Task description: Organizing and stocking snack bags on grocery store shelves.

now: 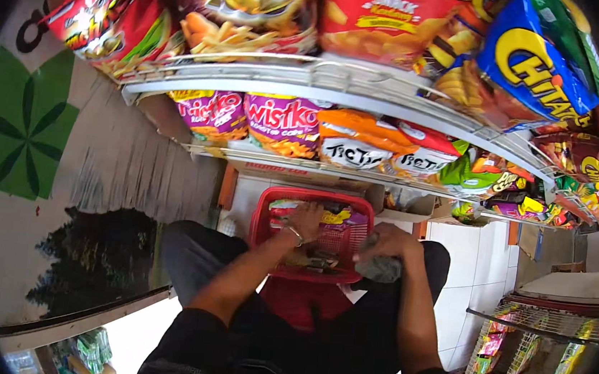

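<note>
A red plastic basket (264, 196) stands low in front of me, between my knees. Several small, colourful snack packets (338, 216) lie in its far part, and small brownish items that I cannot make out lie in its near part. My left hand (303, 220) reaches in over the packets at the far left, fingers apart and touching them; a bracelet circles that wrist. Just outside the basket's right rim, my right hand (386, 241) is closed on a crumpled grey cloth (381, 268), which hangs near my right knee.
Wire shelves (325, 74) full of snack bags (387, 22) overhang the basket's far side. Open cardboard boxes (405, 203) sit beneath them. To the left rises a panel with a green leaf shape (28, 123); at lower right stands a wire rack (514, 359) on white floor tiles.
</note>
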{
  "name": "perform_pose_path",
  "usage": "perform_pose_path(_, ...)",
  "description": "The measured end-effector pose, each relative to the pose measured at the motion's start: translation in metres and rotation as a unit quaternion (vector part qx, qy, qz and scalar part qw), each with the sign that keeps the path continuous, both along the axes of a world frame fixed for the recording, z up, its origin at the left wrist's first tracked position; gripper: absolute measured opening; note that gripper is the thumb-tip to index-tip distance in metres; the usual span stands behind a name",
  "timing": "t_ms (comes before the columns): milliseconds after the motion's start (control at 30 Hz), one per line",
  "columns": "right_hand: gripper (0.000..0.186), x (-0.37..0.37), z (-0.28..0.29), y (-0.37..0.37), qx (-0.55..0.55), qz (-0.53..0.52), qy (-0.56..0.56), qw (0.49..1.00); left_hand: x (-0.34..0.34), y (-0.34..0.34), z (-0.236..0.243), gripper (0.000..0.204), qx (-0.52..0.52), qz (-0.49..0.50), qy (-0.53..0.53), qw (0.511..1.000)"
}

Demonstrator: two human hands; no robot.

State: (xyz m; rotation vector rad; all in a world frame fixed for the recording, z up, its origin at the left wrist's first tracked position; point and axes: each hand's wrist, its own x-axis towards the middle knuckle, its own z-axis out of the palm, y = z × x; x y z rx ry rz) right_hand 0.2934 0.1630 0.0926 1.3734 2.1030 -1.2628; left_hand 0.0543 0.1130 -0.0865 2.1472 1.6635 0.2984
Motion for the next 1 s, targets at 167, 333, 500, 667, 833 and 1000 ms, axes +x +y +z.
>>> perform_pose_path(167,0.072,0.012,-0.014,-0.006,0.004,0.007,0.094,0.996,0.021,0.02,-0.054,0.036,0.034,0.104,0.154,0.982)
perform_pose_path(333,0.072,0.03,-0.02,0.004,-0.008,-0.02,0.023,1.0,0.025,0.026,-0.035,0.022,0.118,0.09,0.107,0.983)
perform_pose_path(500,0.083,0.028,0.004,0.011,0.052,-0.04,-0.003,0.998,0.005,0.011,-0.033,0.014,0.1,0.005,-0.038,0.994)
perform_pose_path(667,0.096,0.052,0.015,0.01,0.085,-0.076,0.026,0.993,0.008,0.004,0.004,0.016,-0.014,0.055,-0.303,0.951)
perform_pose_path(833,0.066,0.087,0.012,0.0,0.212,-0.155,0.118,0.958,0.009,-0.003,0.046,0.016,0.007,0.065,-0.356,0.932)
perform_pose_path(1000,0.05,0.121,0.078,-0.016,0.218,-0.165,0.261,0.926,0.009,-0.021,0.164,0.01,0.031,0.035,-0.388,0.92)
